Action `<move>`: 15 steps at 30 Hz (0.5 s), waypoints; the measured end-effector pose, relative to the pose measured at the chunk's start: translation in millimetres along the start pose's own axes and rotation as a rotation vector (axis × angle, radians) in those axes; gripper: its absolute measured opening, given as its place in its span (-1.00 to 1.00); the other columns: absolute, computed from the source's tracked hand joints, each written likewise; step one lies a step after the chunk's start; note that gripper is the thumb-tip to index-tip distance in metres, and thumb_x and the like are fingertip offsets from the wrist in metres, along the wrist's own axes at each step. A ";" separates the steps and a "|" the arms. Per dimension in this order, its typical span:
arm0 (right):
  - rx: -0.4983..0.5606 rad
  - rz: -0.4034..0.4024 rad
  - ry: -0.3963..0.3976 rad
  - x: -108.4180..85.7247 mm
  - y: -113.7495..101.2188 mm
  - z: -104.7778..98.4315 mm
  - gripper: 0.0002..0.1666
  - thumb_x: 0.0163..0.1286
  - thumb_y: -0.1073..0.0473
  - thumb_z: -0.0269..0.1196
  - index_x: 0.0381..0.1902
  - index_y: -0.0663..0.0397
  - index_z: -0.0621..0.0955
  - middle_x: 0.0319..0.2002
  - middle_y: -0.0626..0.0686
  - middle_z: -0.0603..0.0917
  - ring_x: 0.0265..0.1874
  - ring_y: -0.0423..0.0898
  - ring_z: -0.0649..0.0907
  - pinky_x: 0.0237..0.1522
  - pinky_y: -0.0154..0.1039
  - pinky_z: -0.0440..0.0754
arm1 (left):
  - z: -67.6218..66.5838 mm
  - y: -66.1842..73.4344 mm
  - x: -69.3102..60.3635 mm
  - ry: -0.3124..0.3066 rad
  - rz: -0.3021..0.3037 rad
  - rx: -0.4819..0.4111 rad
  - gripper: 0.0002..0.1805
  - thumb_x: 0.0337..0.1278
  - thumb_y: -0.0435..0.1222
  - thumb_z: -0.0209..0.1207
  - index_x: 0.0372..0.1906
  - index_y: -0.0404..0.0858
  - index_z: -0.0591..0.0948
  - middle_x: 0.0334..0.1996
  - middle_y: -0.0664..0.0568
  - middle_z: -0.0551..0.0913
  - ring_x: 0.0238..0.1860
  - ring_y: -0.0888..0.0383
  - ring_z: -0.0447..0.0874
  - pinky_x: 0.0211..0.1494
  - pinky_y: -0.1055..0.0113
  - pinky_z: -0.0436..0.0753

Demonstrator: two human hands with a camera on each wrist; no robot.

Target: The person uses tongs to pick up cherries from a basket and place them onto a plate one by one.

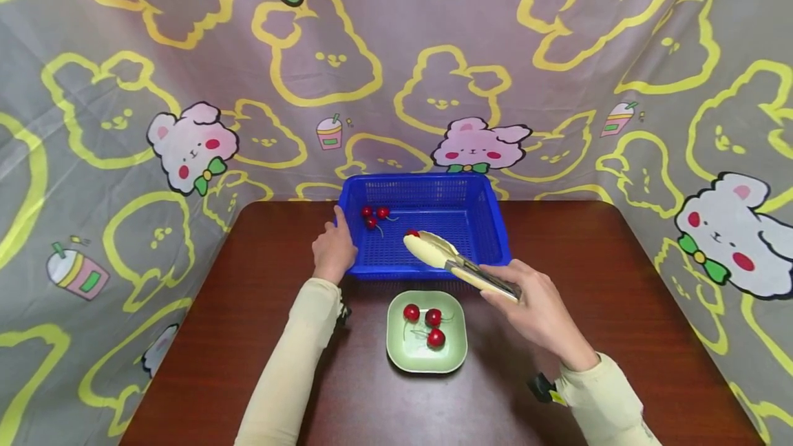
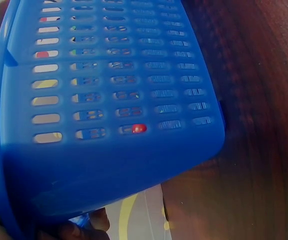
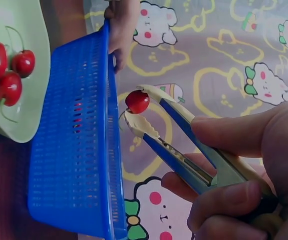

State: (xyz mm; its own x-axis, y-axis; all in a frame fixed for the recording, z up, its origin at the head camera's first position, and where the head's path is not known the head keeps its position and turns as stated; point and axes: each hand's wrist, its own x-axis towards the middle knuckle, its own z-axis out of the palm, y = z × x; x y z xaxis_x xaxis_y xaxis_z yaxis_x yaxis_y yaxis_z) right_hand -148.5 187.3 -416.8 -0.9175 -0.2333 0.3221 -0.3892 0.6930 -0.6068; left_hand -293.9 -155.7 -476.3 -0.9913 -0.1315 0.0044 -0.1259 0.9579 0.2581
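Note:
My right hand [image 1: 539,305] grips a pair of tongs [image 1: 458,268] with cream, scalloped tips. A red cherry [image 3: 137,102] is pinched between those tips, above the blue plastic basket [image 1: 427,271]; in the head view it is mostly covered by them. My left hand [image 1: 334,248] holds the basket's left rim, its fingertips [image 2: 99,220] partly seen below the rim in the left wrist view. Inside the basket, three cherries [image 1: 383,213] with stems lie near the far left corner. Nearer to me, a pale green dish [image 1: 427,365] holds three more cherries [image 1: 436,338].
Everything stands on a dark reddish-brown wooden table [image 1: 248,336]. The dish sits just in front of the basket's near wall. A grey cloth [image 1: 396,40] printed with cartoon animals hangs behind the table and on both sides.

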 end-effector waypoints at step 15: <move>-0.056 -0.088 0.035 -48.5 -1.0 -11.0 -0.47 0.12 0.19 0.58 0.10 -0.13 0.77 -0.48 -0.30 0.37 -0.56 -0.41 0.28 -0.51 -0.42 0.29 | -1.7 -0.5 -1.6 0.003 0.000 -0.007 0.09 0.24 -0.21 0.35 0.67 -0.33 -0.09 0.21 -0.46 0.52 -0.09 -0.39 0.72 0.01 -0.21 0.66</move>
State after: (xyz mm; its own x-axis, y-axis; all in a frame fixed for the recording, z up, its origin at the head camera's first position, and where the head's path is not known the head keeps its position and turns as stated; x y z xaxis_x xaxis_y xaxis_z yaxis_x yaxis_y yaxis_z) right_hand -102.7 205.4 -423.9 -0.8760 -0.2720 0.3982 -0.4624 0.7082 -0.5335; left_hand -292.2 -156.4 -474.8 -0.9911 -0.1326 0.0070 -0.1260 0.9560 0.2649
